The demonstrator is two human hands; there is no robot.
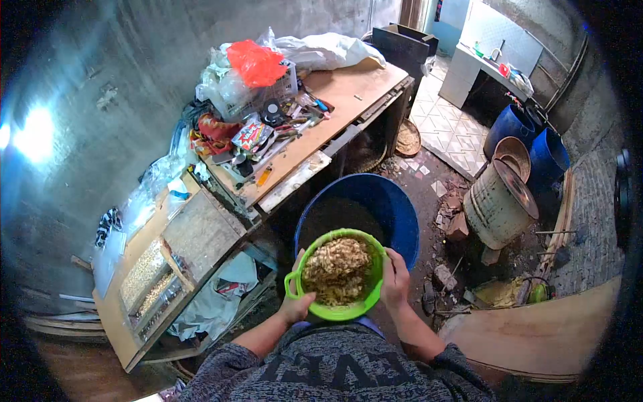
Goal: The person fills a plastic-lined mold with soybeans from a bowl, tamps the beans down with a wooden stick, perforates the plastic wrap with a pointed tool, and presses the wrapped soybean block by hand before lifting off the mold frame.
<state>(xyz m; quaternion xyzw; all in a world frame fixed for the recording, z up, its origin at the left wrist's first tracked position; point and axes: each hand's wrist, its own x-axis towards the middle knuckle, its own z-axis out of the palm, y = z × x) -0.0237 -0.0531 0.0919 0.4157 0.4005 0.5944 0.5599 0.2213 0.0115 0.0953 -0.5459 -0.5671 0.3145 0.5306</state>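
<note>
A green plastic colander (364, 309) is held level in front of my body, with a handle loop on its left side. Inside it lies a heap of pale brown, crumbly material (338, 262) whose kind I cannot make out. My left hand (297, 307) grips the lower left rim, thumb over the edge. On the right side my right hand (395, 278) is closed around the rim. Beyond and partly beneath the colander stands a large blue tub (398, 208), dark inside. The fingers under the colander are hidden.
A wooden workbench (351, 90) at the left carries tools, bags and a white basket (289, 82). Nearer is a wooden frame with pale grains (142, 275). To the right stand a metal drum (499, 204) and blue barrels (512, 127). Rubble (457, 226) lies on the floor.
</note>
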